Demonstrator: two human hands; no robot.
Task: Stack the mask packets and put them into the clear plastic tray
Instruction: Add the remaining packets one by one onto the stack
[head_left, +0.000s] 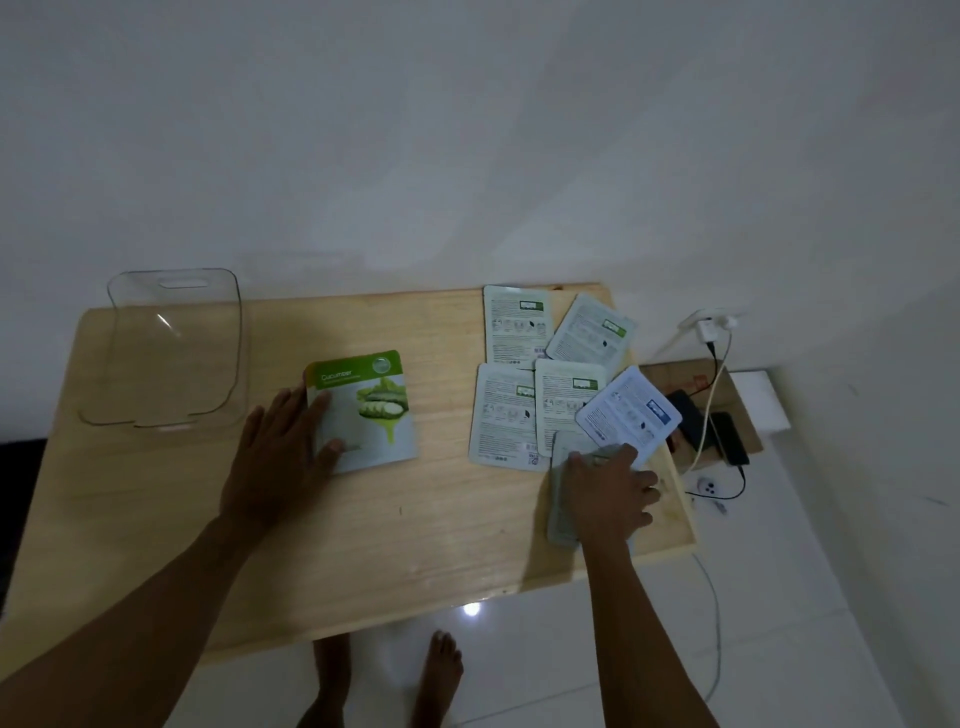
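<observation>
A green-and-white cucumber mask packet (371, 410) lies face up in the middle of the wooden table (415, 519). My left hand (283, 457) rests flat on its left edge, fingers spread. Several mask packets (540, 374) lie face down at the right, overlapping; one is bluish (631, 410). My right hand (608, 493) presses down on the nearest face-down packet (560, 512) by the table's right edge, fingers curled over it; whether it grips the packet is unclear. The clear plastic tray (171, 353) stands empty at the far left.
The table stands against a white wall. Beyond its right edge lie a cardboard sheet (675, 379), dark devices (727, 436), cables and a wall socket with a charger (709, 327). My bare feet show below the near edge on a white tiled floor.
</observation>
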